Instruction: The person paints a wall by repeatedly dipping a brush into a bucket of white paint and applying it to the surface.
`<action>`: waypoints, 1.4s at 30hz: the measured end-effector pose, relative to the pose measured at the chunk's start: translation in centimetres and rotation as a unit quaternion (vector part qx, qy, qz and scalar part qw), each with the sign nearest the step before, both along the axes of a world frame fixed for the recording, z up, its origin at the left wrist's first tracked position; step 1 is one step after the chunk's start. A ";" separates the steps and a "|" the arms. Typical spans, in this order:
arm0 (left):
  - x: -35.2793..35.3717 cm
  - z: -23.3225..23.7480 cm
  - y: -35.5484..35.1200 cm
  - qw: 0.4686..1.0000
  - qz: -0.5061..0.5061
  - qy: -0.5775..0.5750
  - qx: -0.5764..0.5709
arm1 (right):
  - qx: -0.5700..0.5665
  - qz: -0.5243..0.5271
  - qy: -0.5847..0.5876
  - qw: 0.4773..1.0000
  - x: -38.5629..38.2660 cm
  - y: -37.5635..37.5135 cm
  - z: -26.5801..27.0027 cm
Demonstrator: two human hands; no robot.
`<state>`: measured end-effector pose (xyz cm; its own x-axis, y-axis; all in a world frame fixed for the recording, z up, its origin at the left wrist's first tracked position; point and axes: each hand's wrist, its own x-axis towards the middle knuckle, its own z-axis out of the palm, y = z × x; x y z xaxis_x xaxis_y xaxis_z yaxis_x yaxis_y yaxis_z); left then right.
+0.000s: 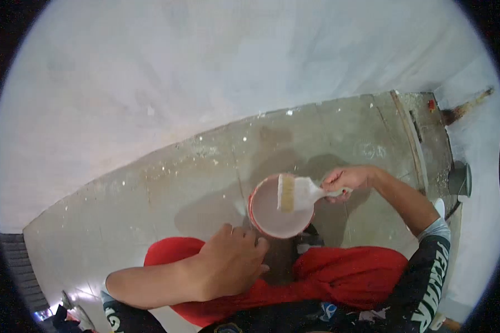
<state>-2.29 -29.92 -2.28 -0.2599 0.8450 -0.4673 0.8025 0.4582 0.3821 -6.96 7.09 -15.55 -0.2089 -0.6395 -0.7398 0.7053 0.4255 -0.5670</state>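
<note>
A wide paintbrush (294, 193) with a white handle and pale bristles lies level over a round bucket (250, 211) with a reddish rim. My right hand (344, 182) is closed around the brush handle. Whitish paint (266, 213) shows inside the bucket, below the bristles. Just left of the bucket's near rim, my left hand (234, 260) is curled over my knee, its knuckles up. Its fingertips are mostly hidden, and I cannot make out what, if anything, they grip.
A whitish wall (205, 72) rises ahead, meeting a tiled floor (133, 194) speckled with white drips. To the right, a grey bucket (460, 180) stands by the side wall near a long strip (408, 133) on the floor. My red-clothed knees flank the paint bucket.
</note>
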 end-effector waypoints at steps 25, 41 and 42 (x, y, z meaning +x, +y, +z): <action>-0.4 -1.8 -0.1 1.000 -0.006 0.019 0.022 | -0.221 -0.332 0.253 0.881 -7.2 -5.5 11.0; -0.6 1.3 3.9 0.998 -0.045 0.037 0.021 | -0.063 -0.494 0.496 0.711 -5.9 -11.8 17.8; -0.3 1.3 4.5 0.994 -0.050 0.046 0.084 | -0.026 -0.500 0.524 0.689 -5.7 -11.5 18.4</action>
